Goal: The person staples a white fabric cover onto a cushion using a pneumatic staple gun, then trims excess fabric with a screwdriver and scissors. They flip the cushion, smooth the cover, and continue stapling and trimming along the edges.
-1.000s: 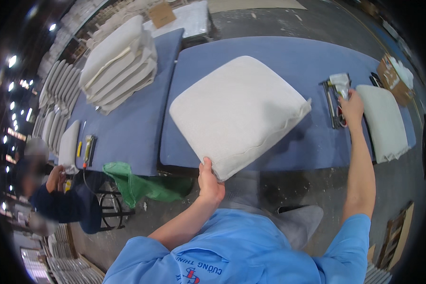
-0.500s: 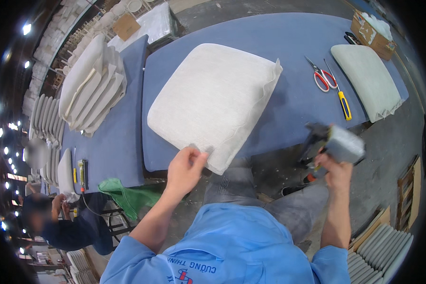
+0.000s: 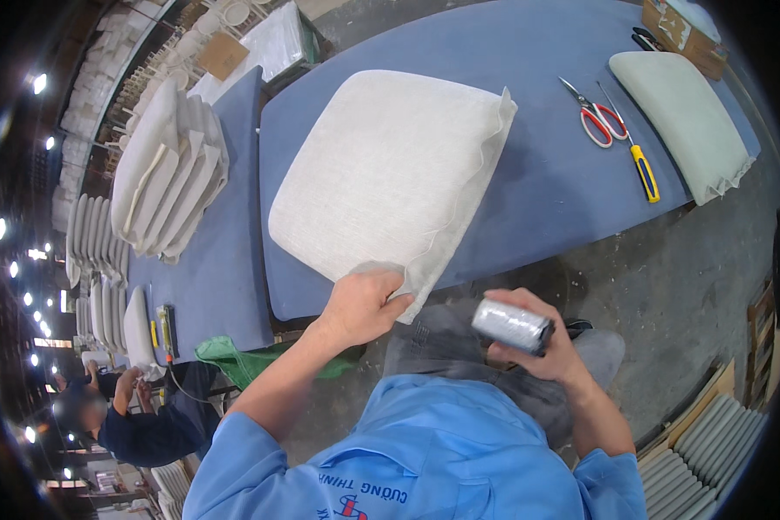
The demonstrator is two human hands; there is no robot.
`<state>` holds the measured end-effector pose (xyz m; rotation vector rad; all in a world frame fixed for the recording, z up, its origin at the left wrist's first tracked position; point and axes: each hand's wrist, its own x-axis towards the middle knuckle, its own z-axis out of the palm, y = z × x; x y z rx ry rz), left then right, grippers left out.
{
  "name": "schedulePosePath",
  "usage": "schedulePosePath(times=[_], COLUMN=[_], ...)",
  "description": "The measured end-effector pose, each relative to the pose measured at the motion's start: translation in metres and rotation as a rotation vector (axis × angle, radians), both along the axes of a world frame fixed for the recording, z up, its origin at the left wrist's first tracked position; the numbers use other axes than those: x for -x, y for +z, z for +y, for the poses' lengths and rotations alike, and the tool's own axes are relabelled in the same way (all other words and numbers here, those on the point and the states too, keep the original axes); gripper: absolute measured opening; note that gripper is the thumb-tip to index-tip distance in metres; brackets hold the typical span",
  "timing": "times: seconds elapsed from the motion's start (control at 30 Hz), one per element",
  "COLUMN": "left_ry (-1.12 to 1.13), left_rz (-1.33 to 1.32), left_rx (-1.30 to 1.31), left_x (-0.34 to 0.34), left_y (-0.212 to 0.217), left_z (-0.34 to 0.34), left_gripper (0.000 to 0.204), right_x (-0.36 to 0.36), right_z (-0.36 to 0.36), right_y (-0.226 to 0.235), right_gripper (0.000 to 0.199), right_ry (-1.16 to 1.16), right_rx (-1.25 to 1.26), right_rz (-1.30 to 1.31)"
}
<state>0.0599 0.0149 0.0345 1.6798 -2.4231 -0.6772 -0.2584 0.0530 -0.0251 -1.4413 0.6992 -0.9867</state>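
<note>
A white fabric-covered seat cushion (image 3: 390, 165) lies on the blue padded table, with loose, wavy fabric along its right edge. At its near corner my left hand (image 3: 364, 303) is closed on the fabric edge, thumb against the fingers. My right hand (image 3: 546, 342) grips a staple gun (image 3: 513, 325), held in the air above my lap and apart from the cushion. The gun's silver top shows, while its handle and nose are mostly hidden. Further right on the table lie red-handled scissors (image 3: 598, 121) and a yellow-and-blue screwdriver (image 3: 645, 173).
Another pale cushion (image 3: 685, 121) rests at the table's right end, before a cardboard box (image 3: 680, 39). On the left table (image 3: 204, 260) stands a stack of covered cushions (image 3: 169, 173). A co-worker (image 3: 152, 416) sits at lower left, near a green cloth (image 3: 243, 357). Stacked grey panels (image 3: 711, 459) fill the lower right.
My right hand has brought the staple gun leftward and closer to my body, turning it. My left hand has shifted slightly right along the cushion's near edge, its fingers now wrapped over the fabric.
</note>
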Motion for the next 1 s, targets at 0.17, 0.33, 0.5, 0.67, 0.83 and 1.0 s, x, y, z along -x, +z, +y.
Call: schedulePosePath(times=[0.17,0.33,0.5,0.67,0.83,1.0], left_ry=[-0.028,-0.052,-0.069,-0.077,-0.079,-0.072], left_rz=[0.1,0.21,0.268,0.311,0.34,0.361], left_rx=[-0.002,0.019,0.007,0.01,0.034,0.056], left_x=[-0.011,-0.018,-0.025,-0.03,-0.032,-0.032], left_y=[-0.012,-0.025,-0.032,-0.039,-0.043,-0.045], left_z=[-0.004,-0.005,-0.007,-0.009,-0.009,-0.009], left_gripper=[0.035,0.036,0.035,0.034,0.032,0.031], right_x=[-0.033,-0.044,-0.05,-0.057,-0.062,-0.065], right_z=[0.003,0.005,0.005,0.002,0.0,0.0], right_y=[0.0,-0.002,0.012,0.02,0.027,0.03], right_gripper=[0.074,0.073,0.074,0.073,0.073,0.072], right_ry=[0.077,0.057,0.053,0.042,0.051,0.055], right_rx=[-0.053,-0.098,-0.148,-0.176,-0.21,-0.23], right_rz=[0.129,0.27,0.332,0.308,0.352,0.383])
